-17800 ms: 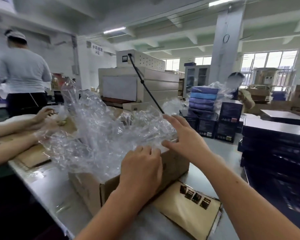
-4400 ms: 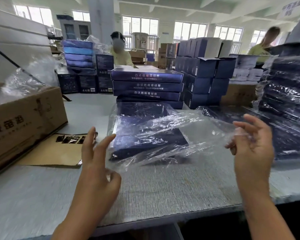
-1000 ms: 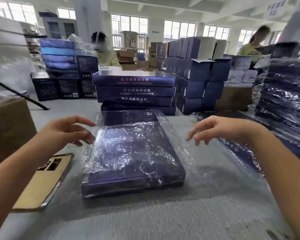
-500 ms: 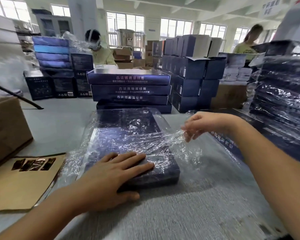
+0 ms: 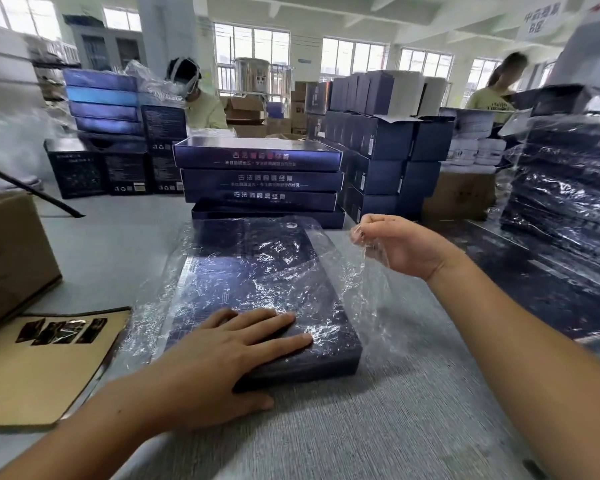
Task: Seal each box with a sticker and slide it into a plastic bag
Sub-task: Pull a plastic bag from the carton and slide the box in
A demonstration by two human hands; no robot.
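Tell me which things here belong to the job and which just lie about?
In the job: box, plastic bag, sticker sheet, stack of boxes, left hand pressing the box, right hand pinching the bag.
Lying about: cardboard carton, black rod.

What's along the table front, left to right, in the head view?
sticker sheet → blue box in plastic bag → right hand pinching the bag's edge → stack of bagged boxes. Left hand lies on the box, so left out.

left hand (image 5: 219, 362): palm down, fingers (image 5: 274, 322) straight, spread | right hand (image 5: 406, 251): raised, fingers curled, pinching
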